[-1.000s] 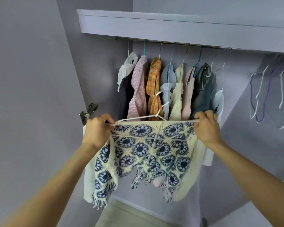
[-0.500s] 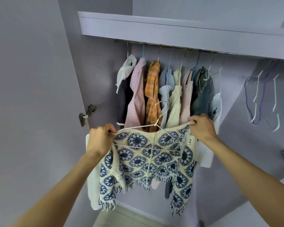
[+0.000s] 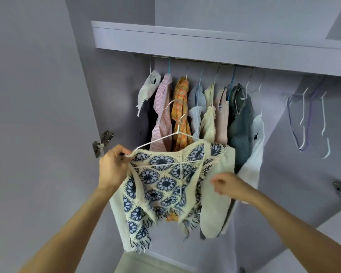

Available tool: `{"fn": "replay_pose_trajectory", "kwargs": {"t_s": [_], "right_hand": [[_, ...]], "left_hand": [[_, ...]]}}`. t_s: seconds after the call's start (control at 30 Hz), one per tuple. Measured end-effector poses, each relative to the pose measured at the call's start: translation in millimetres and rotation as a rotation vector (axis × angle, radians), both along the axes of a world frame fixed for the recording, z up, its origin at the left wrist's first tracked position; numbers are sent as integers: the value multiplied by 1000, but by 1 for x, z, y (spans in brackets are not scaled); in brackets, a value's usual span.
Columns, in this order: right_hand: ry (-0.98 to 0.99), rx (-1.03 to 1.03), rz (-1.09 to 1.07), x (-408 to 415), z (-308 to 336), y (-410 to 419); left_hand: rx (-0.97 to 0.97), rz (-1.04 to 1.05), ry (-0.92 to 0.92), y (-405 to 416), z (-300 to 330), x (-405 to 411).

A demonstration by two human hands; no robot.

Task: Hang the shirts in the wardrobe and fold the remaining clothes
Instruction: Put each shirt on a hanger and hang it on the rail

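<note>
Up between the two hands hangs one crocheted top (image 3: 165, 180), cream with dark blue round flower motifs and a fringed lower edge, draped over one white wire hanger (image 3: 177, 133). The left hand (image 3: 111, 168) grips the hanger's left end together with the top's shoulder, fingers curled round both. The right hand (image 3: 230, 186) sits lower, beside the top's plain cream sleeve (image 3: 215, 203); its fingers look loosely curled, and whether they pinch the fabric cannot be told. The hanger's hook rises above the hands, free of the rail, in front of the hung clothes.

Beyond the hands, about eight garments hang on a rail (image 3: 205, 63) under a shelf (image 3: 205, 44): a white piece (image 3: 148, 91), a pink striped shirt (image 3: 162, 115), an orange plaid shirt (image 3: 180, 107), a pale blue ruffled top (image 3: 197, 103), a cream top (image 3: 209, 119), a pink top (image 3: 222, 119), denim (image 3: 240, 125) and a white shirt (image 3: 254, 154). They crowd the rail right above the hands. Up right of the right hand hang several empty hangers (image 3: 307, 123). A door hinge (image 3: 102, 142) sits just left of the left hand.
</note>
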State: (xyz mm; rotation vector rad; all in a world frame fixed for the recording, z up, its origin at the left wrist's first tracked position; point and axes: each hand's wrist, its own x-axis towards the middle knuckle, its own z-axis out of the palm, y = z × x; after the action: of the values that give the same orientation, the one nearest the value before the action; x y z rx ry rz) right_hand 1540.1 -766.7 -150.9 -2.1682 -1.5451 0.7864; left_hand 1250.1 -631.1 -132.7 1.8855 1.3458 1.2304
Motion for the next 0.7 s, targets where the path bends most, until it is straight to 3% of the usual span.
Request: {"fn": "replay_pose_trajectory", "kwargs": {"t_s": [0.1,0.17,0.23,0.3,0.37,0.53,0.63,0.7], "right_hand": [[-285,588,-184,-3,21,12],[-407,744,-93,-12,40,20],[-349,721,67,-27,57,29],[-66,574,221,-49,69,35],[96,521,269,-65,70,39],[44,549,170,-67,52,38],[-7,532,127,-64,45,37],[-10,575,90,-62,45,37]], "left_hand": [[-8,-75,-17,1,4,-4],[-13,-136,-6,0,4,-6],[-25,-202,-1,-1,5,-7],[-16,-248,11,0,5,-5],[38,-242,85,-1,5,-2],[277,-27,341,-3,-3,3],[357,-23,213,-12,0,6],[376,-170,230,-21,-3,9]]}}
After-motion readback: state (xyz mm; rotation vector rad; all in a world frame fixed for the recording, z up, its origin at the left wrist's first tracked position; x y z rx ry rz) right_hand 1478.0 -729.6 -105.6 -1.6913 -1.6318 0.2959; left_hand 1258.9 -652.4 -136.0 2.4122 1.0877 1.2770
